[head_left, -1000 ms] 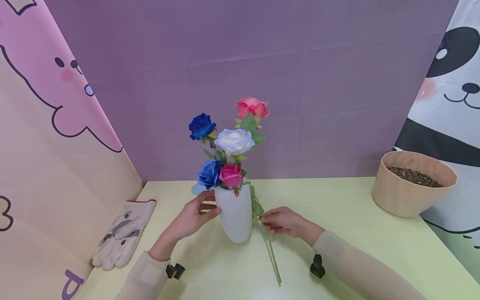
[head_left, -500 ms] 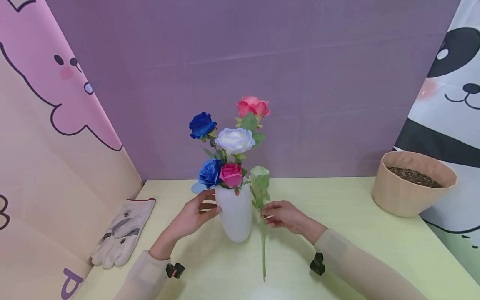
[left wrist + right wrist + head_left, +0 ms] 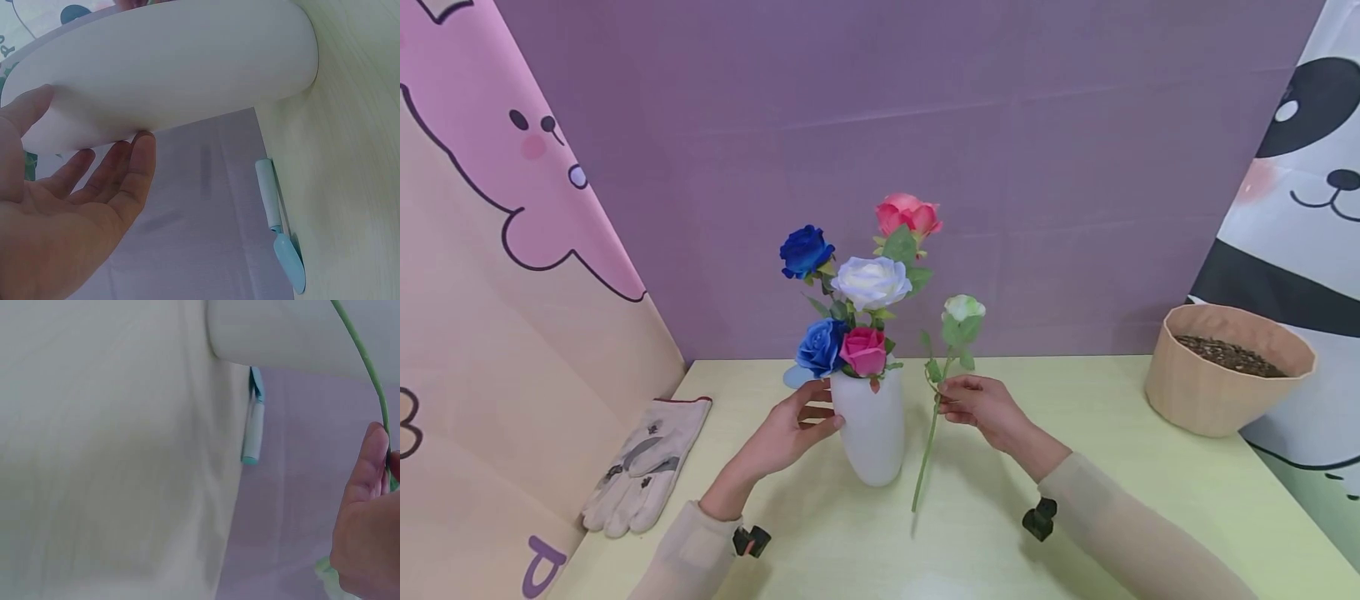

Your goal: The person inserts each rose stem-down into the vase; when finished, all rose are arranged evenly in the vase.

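A white vase stands upright on the table, holding several artificial roses: dark blue, pale lilac-white, coral pink, blue and magenta. My left hand steadies the vase from its left side, thumb on the front and fingers curving behind; in the left wrist view its fingertips meet the wall of the vase. To the right of the vase, my right hand pinches the stem of a pale green-white rose below its leaves. The rose leans slightly right, its stem end low over the table.
A pair of work gloves lies at the table's left. A tan pot of dark grainy soil stands at the right. Behind the vase lies a small trowel with a light blue blade. A purple cloth hangs at the back.
My right hand has lifted the green-white rose and moved it rightward, so its bloom now stands beside the vase rather than behind it. The left hand has stayed on the vase.
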The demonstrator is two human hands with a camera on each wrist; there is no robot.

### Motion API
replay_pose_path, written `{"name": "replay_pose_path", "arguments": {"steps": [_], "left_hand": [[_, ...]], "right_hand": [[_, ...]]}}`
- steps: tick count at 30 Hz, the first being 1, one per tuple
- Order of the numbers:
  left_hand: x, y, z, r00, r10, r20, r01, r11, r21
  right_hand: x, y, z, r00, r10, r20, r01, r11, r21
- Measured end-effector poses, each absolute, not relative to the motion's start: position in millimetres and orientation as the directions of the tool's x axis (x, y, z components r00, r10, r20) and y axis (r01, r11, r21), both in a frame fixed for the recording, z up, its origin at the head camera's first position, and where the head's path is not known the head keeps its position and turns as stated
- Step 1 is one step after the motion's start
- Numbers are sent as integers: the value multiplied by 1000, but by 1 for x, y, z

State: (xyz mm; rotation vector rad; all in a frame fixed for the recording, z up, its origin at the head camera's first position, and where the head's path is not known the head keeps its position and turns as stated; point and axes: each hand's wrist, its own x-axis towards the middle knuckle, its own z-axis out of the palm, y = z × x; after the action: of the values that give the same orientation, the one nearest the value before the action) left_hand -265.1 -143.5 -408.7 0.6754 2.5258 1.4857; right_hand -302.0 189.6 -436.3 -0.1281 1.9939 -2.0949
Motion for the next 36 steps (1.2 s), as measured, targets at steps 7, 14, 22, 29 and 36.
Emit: {"name": "replay_pose_path", "arguments": {"steps": [7, 14, 22, 29, 36], "left_hand": [[-264, -143, -408, -891, 442, 106, 304, 408, 861], [-266, -142, -409, -886, 449, 121, 318, 397, 861], [-267, -142, -411, -885, 450, 120, 316, 392, 864], [-267, -142, -411, -884, 451, 121, 318, 392, 863], [-266, -142, -410, -887, 446, 123, 320, 402, 858]], "right_hand": [[-299, 196, -425, -975, -212, -67, 91, -104, -990], [-297, 201, -411, -988, -157, -9, 32, -147, -989], [-291, 210, -392, -998, -65, 17, -2, -226, -974], [-286, 219, -376, -997, -11, 81, -72, -344, -936], [-282, 223, -363, -987, 47, 153, -158, -428, -890]]}}
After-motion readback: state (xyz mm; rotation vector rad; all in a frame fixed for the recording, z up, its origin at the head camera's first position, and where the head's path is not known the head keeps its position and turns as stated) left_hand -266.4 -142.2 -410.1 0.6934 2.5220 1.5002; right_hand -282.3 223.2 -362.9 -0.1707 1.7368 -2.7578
